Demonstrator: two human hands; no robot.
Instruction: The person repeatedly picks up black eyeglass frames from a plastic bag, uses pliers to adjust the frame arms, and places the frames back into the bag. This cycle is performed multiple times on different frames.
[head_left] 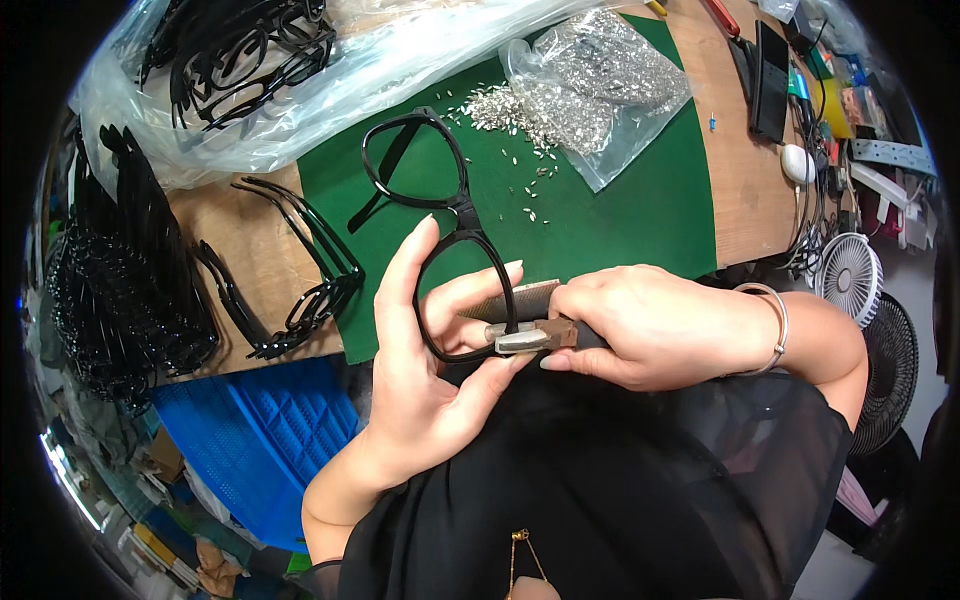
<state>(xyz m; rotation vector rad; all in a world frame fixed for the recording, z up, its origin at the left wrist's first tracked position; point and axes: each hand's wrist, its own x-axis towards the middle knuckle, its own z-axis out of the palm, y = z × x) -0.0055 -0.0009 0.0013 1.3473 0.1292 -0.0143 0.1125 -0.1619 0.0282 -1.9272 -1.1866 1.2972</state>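
Note:
My left hand is closed on a black glasses frame, its fingers passing through and around the lower rim. The frame stands tilted over the green mat, with one temple arm folded out behind the upper rim. In my right hand is a pair of pliers, gripped near the handles. The plier jaws meet the outer edge of the frame beside my left thumb; the exact contact is hidden. Just behind the pliers shows a brownish ridged strip, partly covered by my fingers.
Small silver metal pieces lie scattered on the green mat, beside a clear bag of them. More black frames lie at left, some in a plastic bag. A blue crate sits below; a phone lies at right.

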